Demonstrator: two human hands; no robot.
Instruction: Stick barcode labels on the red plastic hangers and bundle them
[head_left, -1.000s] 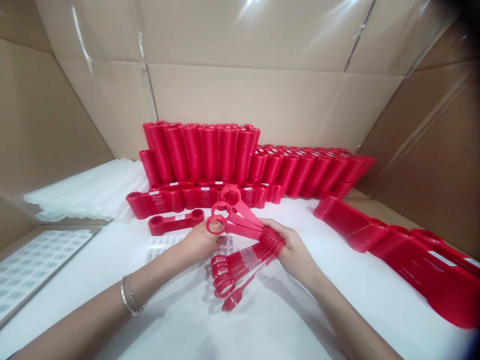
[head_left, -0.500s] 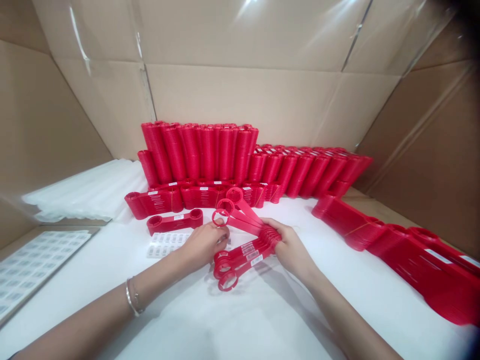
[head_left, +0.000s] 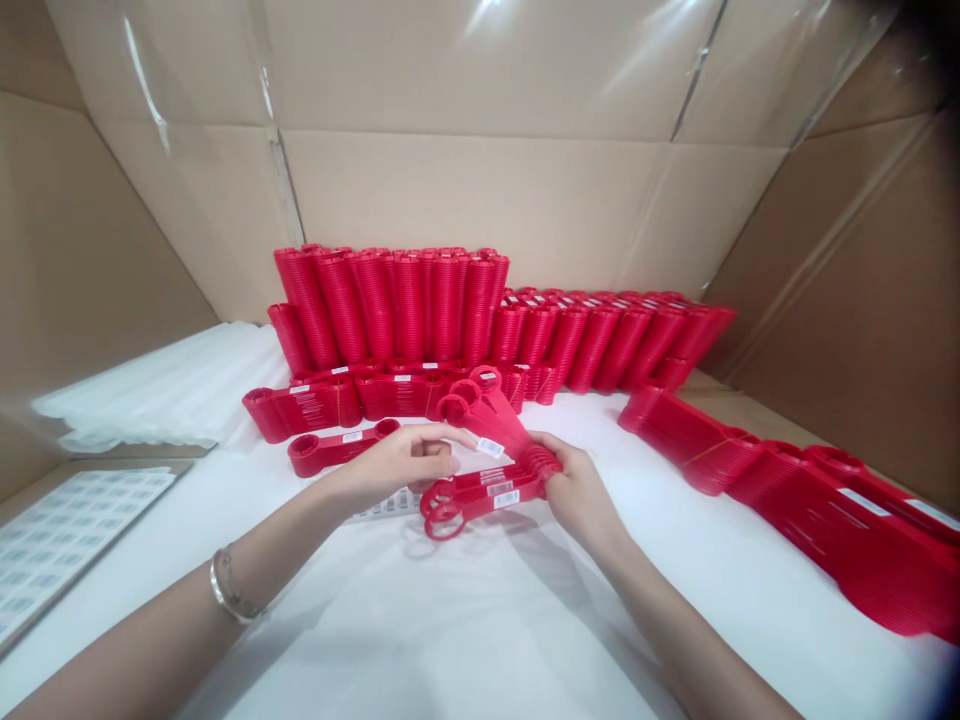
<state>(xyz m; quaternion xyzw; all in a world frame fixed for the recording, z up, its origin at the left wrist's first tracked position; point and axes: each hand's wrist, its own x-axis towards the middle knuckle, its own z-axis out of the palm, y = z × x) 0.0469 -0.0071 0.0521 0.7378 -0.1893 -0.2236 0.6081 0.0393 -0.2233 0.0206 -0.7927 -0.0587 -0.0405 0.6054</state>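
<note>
My right hand (head_left: 581,490) grips a fanned bunch of flat red plastic pieces (head_left: 541,462), each with a ring at its end. Several of the lower ones carry white barcode labels. My left hand (head_left: 409,462) reaches in from the left, index finger stretched out and thumb bent below it. At that fingertip is a small barcode label (head_left: 490,447), lying over one of the upper red pieces; I cannot tell whether it is stuck down there. Partly behind my left hand are a sheet of labels (head_left: 386,505) and a short red stack (head_left: 330,452).
Tall stacks of red pieces (head_left: 405,305) stand along the back cardboard wall (head_left: 465,185). Banded red bundles (head_left: 686,440) lie at the right. At the left are white foam-like sheets (head_left: 165,385) and a larger label sheet (head_left: 67,540) on the white table (head_left: 390,640).
My left hand has moved up and right, its index finger stretching to the fanned pieces, where a label now shows. The red bunch has tilted slightly upward in my right hand.
</note>
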